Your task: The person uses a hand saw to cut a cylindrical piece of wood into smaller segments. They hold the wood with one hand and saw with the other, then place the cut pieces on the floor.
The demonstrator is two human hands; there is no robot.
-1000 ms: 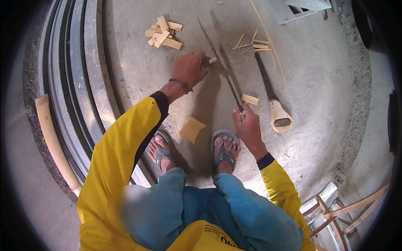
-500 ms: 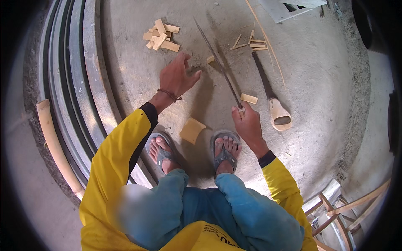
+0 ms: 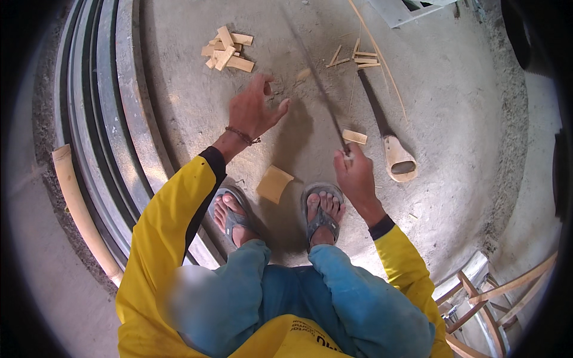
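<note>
My right hand (image 3: 356, 174) is closed round the handle of a long, thin, dark-bladed knife (image 3: 323, 89), whose blade is smeared by motion and points away up the floor. My left hand (image 3: 255, 110) hovers above the concrete with thumb and fingers apart, holding nothing. Between my feet and hands lies a curved, tan piece of split bamboo (image 3: 274, 184). A smaller bamboo piece (image 3: 354, 136) rests just beyond my right hand, and a blurred light chip (image 3: 303, 74) sits beside the blade. Past my left hand is a pile of short bamboo pieces (image 3: 230, 51).
A handsaw (image 3: 398, 158) with a wooden handle lies to the right, near thin bamboo sticks (image 3: 366, 59) and a long strip (image 3: 383, 59). Long metal bars (image 3: 113, 101) and a bamboo pole (image 3: 80, 203) run along the left. Wooden framework (image 3: 486, 304) stands at lower right.
The knife has shifted slightly to the right and its blade is now blurred. My left hand stays nearly where it was, still spread. The bamboo pieces lie as before.
</note>
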